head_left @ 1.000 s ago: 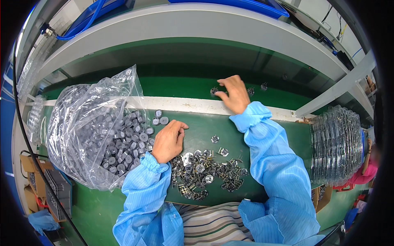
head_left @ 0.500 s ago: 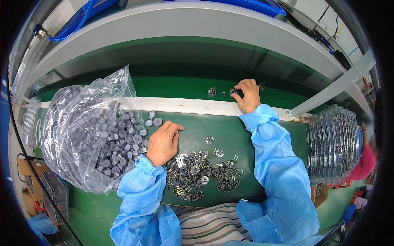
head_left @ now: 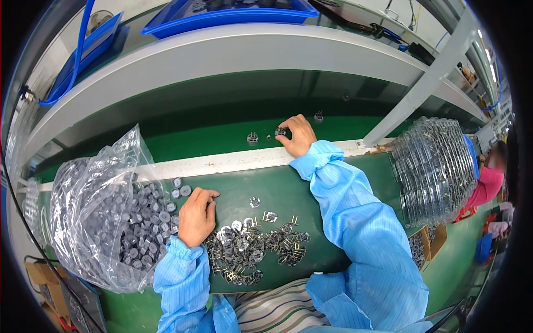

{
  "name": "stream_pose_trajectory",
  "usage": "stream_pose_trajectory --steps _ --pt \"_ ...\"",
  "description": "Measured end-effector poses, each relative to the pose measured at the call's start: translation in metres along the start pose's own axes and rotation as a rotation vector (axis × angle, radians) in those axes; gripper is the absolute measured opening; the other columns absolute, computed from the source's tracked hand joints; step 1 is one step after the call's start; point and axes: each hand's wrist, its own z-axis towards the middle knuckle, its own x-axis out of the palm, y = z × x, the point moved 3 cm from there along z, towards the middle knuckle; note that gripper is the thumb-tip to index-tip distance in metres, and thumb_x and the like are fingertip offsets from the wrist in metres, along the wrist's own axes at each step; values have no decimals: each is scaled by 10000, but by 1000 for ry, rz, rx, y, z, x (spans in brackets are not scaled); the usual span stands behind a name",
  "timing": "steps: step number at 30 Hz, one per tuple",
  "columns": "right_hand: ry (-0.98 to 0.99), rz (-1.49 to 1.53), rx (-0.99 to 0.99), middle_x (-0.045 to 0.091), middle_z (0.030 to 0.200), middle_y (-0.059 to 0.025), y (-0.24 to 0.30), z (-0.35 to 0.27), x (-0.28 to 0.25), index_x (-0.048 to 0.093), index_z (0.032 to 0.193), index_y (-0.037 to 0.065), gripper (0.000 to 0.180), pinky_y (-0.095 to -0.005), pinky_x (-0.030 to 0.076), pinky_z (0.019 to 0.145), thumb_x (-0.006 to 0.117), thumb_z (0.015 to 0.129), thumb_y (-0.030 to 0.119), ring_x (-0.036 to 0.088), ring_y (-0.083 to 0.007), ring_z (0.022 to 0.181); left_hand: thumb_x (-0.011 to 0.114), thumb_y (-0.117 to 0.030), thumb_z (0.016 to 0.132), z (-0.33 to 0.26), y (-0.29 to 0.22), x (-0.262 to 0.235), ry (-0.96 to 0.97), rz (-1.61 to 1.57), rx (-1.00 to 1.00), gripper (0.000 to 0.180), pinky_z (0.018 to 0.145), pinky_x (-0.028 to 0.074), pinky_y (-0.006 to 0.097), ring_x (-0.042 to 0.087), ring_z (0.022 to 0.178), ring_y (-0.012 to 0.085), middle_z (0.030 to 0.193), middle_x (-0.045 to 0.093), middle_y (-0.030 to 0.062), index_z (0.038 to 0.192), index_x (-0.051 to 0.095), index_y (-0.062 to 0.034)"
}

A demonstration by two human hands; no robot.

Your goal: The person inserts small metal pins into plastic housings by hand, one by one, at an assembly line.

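Note:
My right hand (head_left: 300, 136) reaches past the white strip, thumb and fingers closed on a small round part with pins (head_left: 281, 132) on the green surface. Left of it stand a similar round pinned part (head_left: 252, 137) and a tiny piece (head_left: 268, 137); another pinned part (head_left: 318, 116) sits beyond to the right. My left hand (head_left: 197, 217) rests loosely curled on the green table, thumb and forefinger apart, nothing visible between them. It lies between grey round parts (head_left: 150, 241) spilling from a clear plastic bag (head_left: 89, 222) and a heap of pinned metal parts (head_left: 239, 247).
The white strip (head_left: 222, 163) crosses the table (head_left: 266, 186) under my right forearm. Stacked clear plastic trays (head_left: 436, 169) stand at the right beside a slanting grey post (head_left: 411, 91). A blue tray (head_left: 227, 29) lies on the grey shelf beyond. At far right sits a person in pink (head_left: 486, 186).
The view has swung, so the bench appears lower and further left. My right hand stays at the same round part, and my left hand keeps its place beside the heap.

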Motion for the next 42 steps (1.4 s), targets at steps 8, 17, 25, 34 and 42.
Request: stream_pose_trajectory --steps 8,17,25,34,42 --pt "107 471 -323 672 989 -80 138 -20 -25 664 965 53 306 -395 475 872 845 720 88 608 -287 979 553 -13 1026 -3 11 9 62 -938 -240 400 904 568 319 685 1084 223 1304 637 194 1420 499 26" --pt "229 620 -443 632 1024 -79 186 -32 -16 652 1038 53 327 -411 459 843 781 737 45 585 -283 976 586 156 921 -4 6 19 -39 -1349 -325 400 955 577 306 680 1113 213 1268 643 186 1305 541 52" --pt "215 700 -325 637 888 -68 186 -30 -18 687 841 41 183 -387 488 775 817 713 23 595 -272 896 569 165 928 -8 0 13 31 -1160 -232 334 939 593 315 711 1050 241 1211 669 199 1248 563 69" --pt "158 604 -458 638 891 -63 188 -32 -21 674 835 36 172 -367 491 770 802 730 -7 612 -248 853 577 163 930 -10 4 18 -29 -1004 -256 316 893 603 305 717 1012 225 1165 691 167 1231 595 68" --pt "371 907 -156 636 893 -82 183 -31 -16 646 827 14 143 -346 501 762 778 784 -22 628 -228 858 567 149 947 -11 2 19 2 -1140 -171 294 896 602 307 721 1015 212 1157 708 176 1229 593 69"
